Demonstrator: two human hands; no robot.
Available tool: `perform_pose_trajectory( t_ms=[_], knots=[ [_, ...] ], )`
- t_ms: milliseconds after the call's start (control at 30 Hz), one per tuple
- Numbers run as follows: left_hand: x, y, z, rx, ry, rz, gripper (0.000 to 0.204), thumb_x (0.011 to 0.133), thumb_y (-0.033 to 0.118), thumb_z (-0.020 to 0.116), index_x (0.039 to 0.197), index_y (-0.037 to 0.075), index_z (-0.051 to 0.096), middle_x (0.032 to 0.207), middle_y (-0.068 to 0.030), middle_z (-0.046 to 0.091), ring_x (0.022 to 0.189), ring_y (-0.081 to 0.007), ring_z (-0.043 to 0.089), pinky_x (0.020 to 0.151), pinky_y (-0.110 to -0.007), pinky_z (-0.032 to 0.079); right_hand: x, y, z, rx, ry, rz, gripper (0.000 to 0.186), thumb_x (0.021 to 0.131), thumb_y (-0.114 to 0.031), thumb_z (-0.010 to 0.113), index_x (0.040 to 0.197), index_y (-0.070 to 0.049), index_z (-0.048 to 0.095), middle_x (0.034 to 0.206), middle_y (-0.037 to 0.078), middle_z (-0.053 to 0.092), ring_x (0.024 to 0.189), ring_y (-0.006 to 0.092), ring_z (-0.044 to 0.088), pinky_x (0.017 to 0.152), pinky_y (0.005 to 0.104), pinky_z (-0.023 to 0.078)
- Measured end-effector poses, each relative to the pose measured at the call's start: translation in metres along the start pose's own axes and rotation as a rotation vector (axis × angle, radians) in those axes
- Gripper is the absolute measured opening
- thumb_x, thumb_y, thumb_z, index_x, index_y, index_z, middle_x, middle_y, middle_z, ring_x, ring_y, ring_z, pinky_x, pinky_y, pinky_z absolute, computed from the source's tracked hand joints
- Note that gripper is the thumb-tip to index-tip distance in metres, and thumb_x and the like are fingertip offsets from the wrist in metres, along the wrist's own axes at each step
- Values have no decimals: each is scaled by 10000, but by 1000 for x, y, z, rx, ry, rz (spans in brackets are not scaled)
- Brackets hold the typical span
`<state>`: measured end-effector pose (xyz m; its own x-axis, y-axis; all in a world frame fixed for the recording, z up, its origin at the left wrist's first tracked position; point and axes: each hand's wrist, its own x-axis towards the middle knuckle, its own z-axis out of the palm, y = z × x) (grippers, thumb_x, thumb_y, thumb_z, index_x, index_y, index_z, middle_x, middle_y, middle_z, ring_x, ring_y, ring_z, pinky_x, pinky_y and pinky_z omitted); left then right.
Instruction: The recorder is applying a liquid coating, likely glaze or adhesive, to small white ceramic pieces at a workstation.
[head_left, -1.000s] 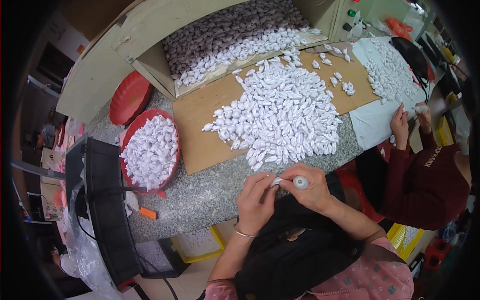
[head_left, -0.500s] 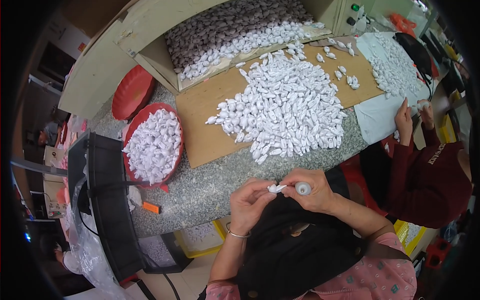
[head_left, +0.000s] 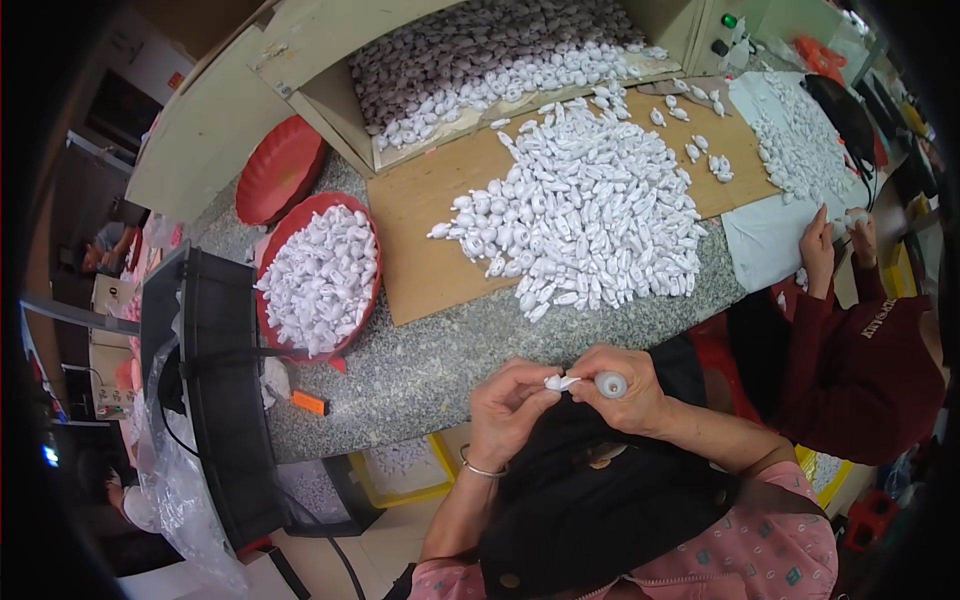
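While hold looks unchanged, left hand and right hand pinch white piece, right also gripping pale bottle; same piece apparently still in work.

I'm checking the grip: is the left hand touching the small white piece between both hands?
Touching. The head view shows the left hand pinching the small white piece at its left end with the fingers.

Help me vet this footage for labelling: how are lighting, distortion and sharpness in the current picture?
Head view: the black crate bows and the corners go black; head view: the pieces deep in the beige cabinet lie in shadow, those at its front bright; head view: the white piece between left hand and right hand is clear in outline, finer detail too small to tell.
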<state>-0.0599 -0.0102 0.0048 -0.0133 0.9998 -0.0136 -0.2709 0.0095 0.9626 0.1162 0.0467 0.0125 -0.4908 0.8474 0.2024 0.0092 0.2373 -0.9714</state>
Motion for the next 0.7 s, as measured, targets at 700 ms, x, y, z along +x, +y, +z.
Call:
perform_pose_trajectory(
  t_ms=[700],
  knots=[
    [119, 33, -49, 1189, 295, 486, 212, 737, 27, 679, 942, 22, 626, 892, -125, 588, 808, -289, 592, 721, -360, 485, 10, 30, -12, 46, 72, 119, 209, 888, -16, 543, 1061, -14, 426, 1004, 89, 476, 856, 137, 522, 777, 286, 459]
  ],
)
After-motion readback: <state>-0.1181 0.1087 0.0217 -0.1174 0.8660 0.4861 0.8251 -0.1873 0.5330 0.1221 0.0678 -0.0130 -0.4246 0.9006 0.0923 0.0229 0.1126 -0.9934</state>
